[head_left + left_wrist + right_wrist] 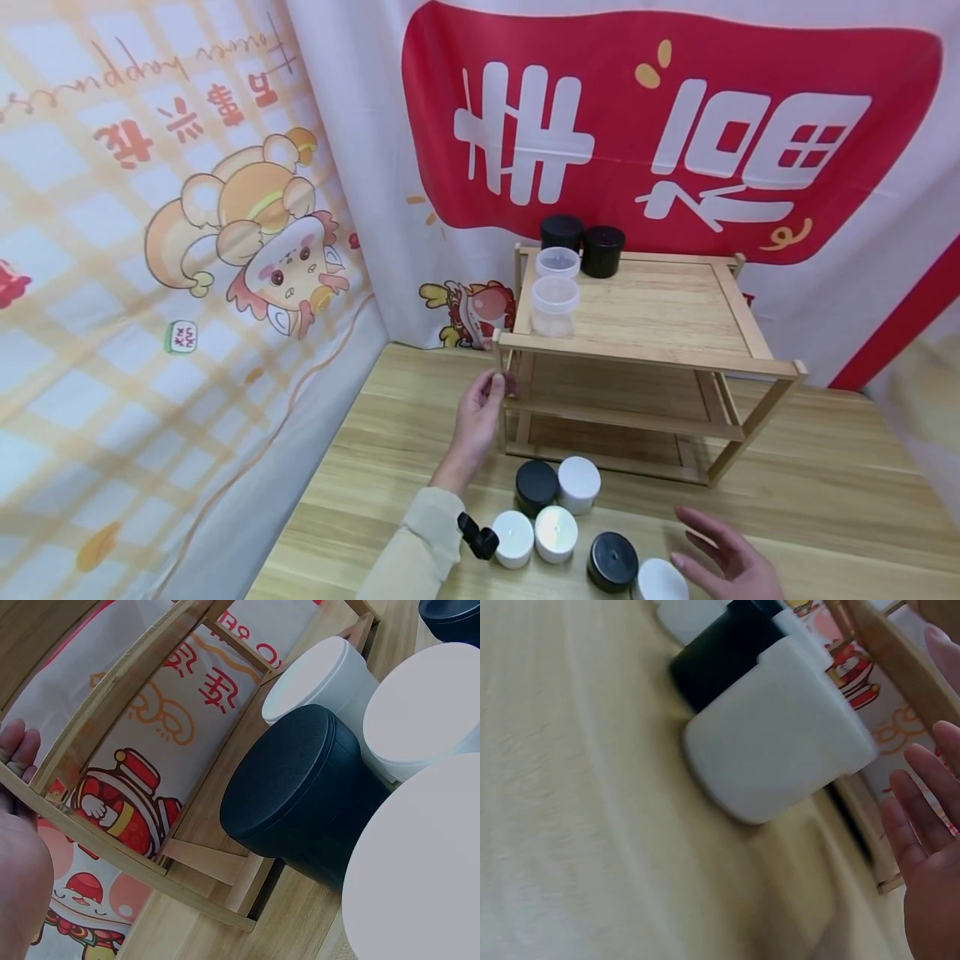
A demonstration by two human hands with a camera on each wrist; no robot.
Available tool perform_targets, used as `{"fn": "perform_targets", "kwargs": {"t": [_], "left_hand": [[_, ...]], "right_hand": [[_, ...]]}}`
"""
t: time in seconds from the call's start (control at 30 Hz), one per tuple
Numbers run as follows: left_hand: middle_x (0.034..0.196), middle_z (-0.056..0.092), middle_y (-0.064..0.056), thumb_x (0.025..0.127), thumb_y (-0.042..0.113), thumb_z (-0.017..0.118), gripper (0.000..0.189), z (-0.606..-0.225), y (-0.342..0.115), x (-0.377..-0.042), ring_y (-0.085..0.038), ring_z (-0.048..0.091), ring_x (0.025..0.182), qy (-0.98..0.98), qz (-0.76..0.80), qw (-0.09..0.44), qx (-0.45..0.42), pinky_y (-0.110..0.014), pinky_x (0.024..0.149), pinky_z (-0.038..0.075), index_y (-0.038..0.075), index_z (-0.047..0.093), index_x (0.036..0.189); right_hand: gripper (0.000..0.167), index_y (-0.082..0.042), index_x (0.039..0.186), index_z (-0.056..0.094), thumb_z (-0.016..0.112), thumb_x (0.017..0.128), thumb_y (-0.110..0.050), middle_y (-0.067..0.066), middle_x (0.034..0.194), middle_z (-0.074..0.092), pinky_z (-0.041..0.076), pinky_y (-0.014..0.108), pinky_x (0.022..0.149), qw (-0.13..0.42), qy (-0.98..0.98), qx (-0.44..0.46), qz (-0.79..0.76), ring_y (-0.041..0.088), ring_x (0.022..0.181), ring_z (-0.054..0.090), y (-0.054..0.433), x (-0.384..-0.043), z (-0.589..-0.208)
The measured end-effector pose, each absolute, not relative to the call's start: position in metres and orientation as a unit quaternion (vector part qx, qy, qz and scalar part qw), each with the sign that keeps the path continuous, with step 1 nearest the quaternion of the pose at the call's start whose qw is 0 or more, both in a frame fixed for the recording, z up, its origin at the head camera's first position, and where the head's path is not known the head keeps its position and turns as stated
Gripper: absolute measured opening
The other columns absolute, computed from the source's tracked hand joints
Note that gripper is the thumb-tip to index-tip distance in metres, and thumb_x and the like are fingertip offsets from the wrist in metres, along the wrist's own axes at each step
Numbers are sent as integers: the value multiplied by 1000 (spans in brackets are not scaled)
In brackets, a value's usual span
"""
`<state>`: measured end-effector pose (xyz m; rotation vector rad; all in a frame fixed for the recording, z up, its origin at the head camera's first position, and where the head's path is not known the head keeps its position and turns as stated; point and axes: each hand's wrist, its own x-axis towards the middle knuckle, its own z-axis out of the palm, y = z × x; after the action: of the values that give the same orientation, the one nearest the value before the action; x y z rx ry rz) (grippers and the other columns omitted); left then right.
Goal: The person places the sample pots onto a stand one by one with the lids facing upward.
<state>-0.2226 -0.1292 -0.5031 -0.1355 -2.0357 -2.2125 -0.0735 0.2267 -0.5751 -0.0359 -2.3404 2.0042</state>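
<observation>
The left hand (pixel 480 408) has its thumb and fingers bent round the front post (pixel 498 357) of the wooden rack (pixel 675 312), near the middle of the head view. The right hand (pixel 723 558), at the bottom right, is open with loose fingers and has hold of nothing. It is just beside a white jar (pixel 660 581). Two clear tubs (pixel 556 307) and two black jars (pixel 603 252) stand on the rack's top, at its left end.

The step looks like holding the rack steady or nudging it. Go gently and hold it flat, because a tug or tilt could make the tubs slide. The close black jar (pixel 537 487), at the bottom middle on the table (pixel 360 467), sits near the rack's front, so a pull might bump it. If the right hand takes the white jar, it should squeeze the round sides softly.
</observation>
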Motion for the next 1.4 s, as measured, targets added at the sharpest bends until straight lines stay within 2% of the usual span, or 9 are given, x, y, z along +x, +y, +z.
{"fn": "perform_targets", "kwargs": {"t": [0.23, 0.4, 0.5, 0.63, 0.8, 0.9, 1.0, 1.27, 1.4], "left_hand": [[135, 65, -31, 114, 43, 49, 55, -502, -129, -222, -22, 67, 124, -673, -736, 61, -44, -49, 127, 42, -4, 58, 141], [133, 66, -31, 114, 42, 49, 55, -503, -128, -223, -23, 68, 122, -673, -735, 68, -42, -47, 125, 44, -5, 59, 140], [133, 66, -30, 114, 42, 49, 54, -503, -128, -223, -22, 68, 122, -674, -734, 69, -39, -46, 124, 44, -5, 59, 140], [132, 67, -28, 114, 43, 49, 55, -503, -129, -222, -20, 68, 121, -677, -732, 66, -38, -48, 125, 44, -4, 59, 141], [130, 70, -24, 113, 46, 50, 56, -502, -130, -223, -19, 69, 120, -680, -730, 64, -37, -49, 124, 45, -2, 60, 140], [132, 69, -22, 112, 49, 50, 57, -502, -129, -223, -20, 69, 122, -682, -729, 60, -33, -49, 124, 45, 1, 60, 141], [133, 69, -22, 112, 51, 50, 57, -503, -129, -222, -20, 68, 123, -682, -729, 57, -30, -50, 125, 44, 3, 61, 141], [138, 65, -26, 113, 49, 49, 56, -502, -130, -221, -20, 67, 125, -678, -733, 50, -28, -50, 127, 41, 3, 60, 142], [138, 65, -27, 112, 50, 49, 58, -503, -130, -222, -21, 67, 126, -677, -734, 51, -27, -50, 126, 42, 2, 59, 143]], "right_hand": [[65, 9, 146, 56, 81, 86, 11, -24, 131, 73, 59, 15, 94, -40, -709, 12, 704, -5, 118, 70, 230, -69, -607], [65, 17, 143, 52, 77, 83, 20, -23, 135, 72, 52, 8, 100, -6, -719, 93, 689, -8, 123, 66, 229, -68, -624], [65, 17, 141, 52, 78, 82, 21, -24, 135, 71, 50, 6, 99, 8, -732, 113, 672, -10, 123, 65, 230, -68, -628], [68, 15, 142, 54, 82, 81, 17, -25, 136, 70, 47, 4, 100, 0, -752, 119, 648, -11, 123, 64, 230, -68, -629], [80, 1, 148, 57, 83, 75, 18, -24, 142, 67, 42, 4, 103, -28, -741, 189, 644, -10, 128, 61, 238, -74, -634], [89, -18, 152, 58, 81, 74, 19, -21, 148, 65, 41, 6, 105, -35, -717, 254, 648, -8, 133, 59, 245, -80, -640], [94, -28, 155, 54, 81, 77, 16, -19, 150, 64, 42, 7, 105, -38, -707, 284, 646, -7, 135, 58, 249, -83, -647], [94, -27, 159, 49, 76, 81, 18, -17, 154, 61, 42, 8, 106, -70, -683, 322, 651, -8, 139, 54, 251, -88, -658], [81, -14, 153, 55, 71, 82, 21, -19, 151, 62, 44, 10, 103, -68, -688, 309, 653, -8, 136, 55, 249, -84, -654]]}}
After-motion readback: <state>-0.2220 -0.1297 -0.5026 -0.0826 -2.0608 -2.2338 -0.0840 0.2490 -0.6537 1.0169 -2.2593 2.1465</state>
